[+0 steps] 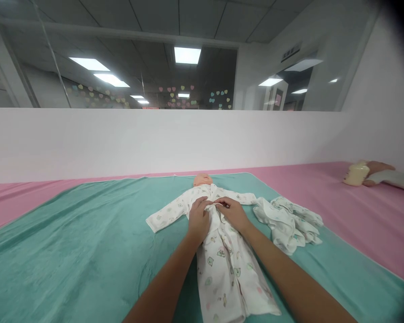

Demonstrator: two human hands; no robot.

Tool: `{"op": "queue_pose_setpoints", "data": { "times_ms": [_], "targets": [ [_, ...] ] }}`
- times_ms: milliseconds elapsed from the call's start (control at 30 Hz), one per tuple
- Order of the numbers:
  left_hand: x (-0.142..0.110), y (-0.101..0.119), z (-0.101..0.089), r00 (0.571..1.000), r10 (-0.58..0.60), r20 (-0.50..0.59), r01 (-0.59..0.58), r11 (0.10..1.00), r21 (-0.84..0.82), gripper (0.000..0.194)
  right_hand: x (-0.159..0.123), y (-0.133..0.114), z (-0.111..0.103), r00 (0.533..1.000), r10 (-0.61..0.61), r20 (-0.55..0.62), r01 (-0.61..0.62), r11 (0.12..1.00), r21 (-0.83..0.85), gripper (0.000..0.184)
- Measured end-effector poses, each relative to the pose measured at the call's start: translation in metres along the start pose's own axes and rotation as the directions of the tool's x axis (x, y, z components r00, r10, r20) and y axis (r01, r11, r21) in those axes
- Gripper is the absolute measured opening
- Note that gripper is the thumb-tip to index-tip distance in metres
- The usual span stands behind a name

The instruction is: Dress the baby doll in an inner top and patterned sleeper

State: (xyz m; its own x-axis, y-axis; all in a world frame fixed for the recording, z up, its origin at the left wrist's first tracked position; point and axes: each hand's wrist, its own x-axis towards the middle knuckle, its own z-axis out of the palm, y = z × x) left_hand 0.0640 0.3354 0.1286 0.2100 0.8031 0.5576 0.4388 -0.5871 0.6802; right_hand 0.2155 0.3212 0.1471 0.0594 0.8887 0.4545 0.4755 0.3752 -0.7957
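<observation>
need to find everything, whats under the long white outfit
The doll lies in it, head out at the top; its body and limbs are covered. Teal sheet spreads beneath.

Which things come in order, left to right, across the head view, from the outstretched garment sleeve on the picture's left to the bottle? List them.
Outstretched sleeve → left hand → right hand → crumpled printed cloth → pale yellow bottle.

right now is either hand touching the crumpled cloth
No, the crumpled cloth lies off to the right on the green sheet, while the left hand and right hand are both on the patterned gown.
</observation>
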Motion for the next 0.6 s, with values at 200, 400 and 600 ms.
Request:
{"op": "queue_pose_setpoints", "data": {
  "times_ms": [200, 400, 600],
  "targets": [
    [-0.0007, -0.0003, 0.0011, 1.0, 0.006, -0.013, -0.006, 1.0, 0.019, 0.049, -0.0018, 0.0005, 0.0017, 0.999, 0.033, -0.042, -0.034, 0.999, -0.009, 0.022],
    [-0.0012, -0.0016, 0.0028, 0.999, 0.005, -0.032, -0.003, 0.999, 0.038, 0.047, 0.0004, 0.0025, 0.0015, 0.997, 0.009, -0.074, -0.013, 0.998, -0.063, 0.021],
    [-0.0018, -0.0022, 0.0026, 0.999, 0.02, -0.048, -0.018, 0.999, 0.037, 0.049, 0.0021, 0.004, 0.0018, 1.0, 0.016, -0.026, -0.018, 0.997, -0.075, 0.023]
  ]
}}
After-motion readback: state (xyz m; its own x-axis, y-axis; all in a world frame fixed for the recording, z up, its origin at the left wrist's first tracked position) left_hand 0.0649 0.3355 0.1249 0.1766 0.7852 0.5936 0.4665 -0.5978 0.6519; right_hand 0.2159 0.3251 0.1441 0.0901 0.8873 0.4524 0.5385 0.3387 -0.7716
